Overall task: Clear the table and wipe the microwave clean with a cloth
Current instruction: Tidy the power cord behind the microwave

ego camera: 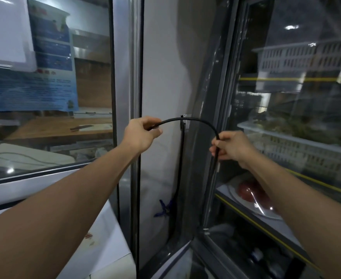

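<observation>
Both hands are on one black cord (193, 120). Left hand (140, 135) has fingers curled round one end, thumb under; whether a plug sits inside the fist can't be told. Right hand (231, 149) pinches the cord further along, fingers wrapped tight, w/ the rest dropping straight down below it. Between the hands the cord arcs up in front of a white wall strip (161, 77), just by a small socket-like fitting (184, 122). A second dark line runs down from that fitting to a blue clip (162, 208) near the floor.

No cloth in view, and no microwave I can ID for sure; a white appliance top (103, 248) sits low left under the left forearm, maybe it, can't tell. Glass-door fridge (298, 137) w/ baskets stands to the right, window (50, 97) to the left.

Step, as I read it: prep, i.e. handling the power cord (likely unplugged or being tidied) before any wiping. Wipe itself not yet begun.

Next move needs: cord laid or looped out of the way w/o snagging the fitting, then hands freed to fetch a cloth. Risk: a loose cord sliding into the gap by the fridge.
</observation>
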Motion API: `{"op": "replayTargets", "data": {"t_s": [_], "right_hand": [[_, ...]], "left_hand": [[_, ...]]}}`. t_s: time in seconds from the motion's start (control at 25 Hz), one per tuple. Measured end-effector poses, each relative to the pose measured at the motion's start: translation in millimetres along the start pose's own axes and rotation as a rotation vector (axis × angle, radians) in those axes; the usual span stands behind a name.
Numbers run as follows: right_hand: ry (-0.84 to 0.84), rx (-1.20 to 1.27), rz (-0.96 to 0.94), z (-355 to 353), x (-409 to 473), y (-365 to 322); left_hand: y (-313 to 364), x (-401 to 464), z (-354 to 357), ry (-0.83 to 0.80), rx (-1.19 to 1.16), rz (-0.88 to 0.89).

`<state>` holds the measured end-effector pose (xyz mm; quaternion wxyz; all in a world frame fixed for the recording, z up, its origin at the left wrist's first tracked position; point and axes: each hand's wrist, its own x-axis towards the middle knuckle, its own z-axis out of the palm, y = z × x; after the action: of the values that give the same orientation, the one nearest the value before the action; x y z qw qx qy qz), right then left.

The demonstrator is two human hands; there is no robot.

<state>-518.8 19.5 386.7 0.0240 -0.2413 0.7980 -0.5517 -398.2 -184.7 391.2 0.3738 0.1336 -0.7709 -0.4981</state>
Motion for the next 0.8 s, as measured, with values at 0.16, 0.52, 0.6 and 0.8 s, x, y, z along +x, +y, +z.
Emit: {"op": "replayTargets", "data": {"t_s": [0.16, 0.52, 0.6, 0.8], "right_hand": [[0.054, -0.039, 0.043, -24.2, 12.5, -24.3], [0.059, 0.068, 0.004, -18.6, 29.4, -79.7], [0.066, 0.104, -0.006, -14.0, 32.7, -87.5], [0.118, 0.13, -0.052, -5.0, 36.1, -87.7]], "left_hand": [[-5.4, -25.7, 17.9, 0.05, 0.051, 0.057], [-56.6, -48.8, 107.9, -0.267, -0.293, -0.232], [-66.5, -47.6, 113.4, -0.24, -0.329, -0.234], [-72.9, -40.2, 71.7, -0.033, -0.287, -0.197]]}}
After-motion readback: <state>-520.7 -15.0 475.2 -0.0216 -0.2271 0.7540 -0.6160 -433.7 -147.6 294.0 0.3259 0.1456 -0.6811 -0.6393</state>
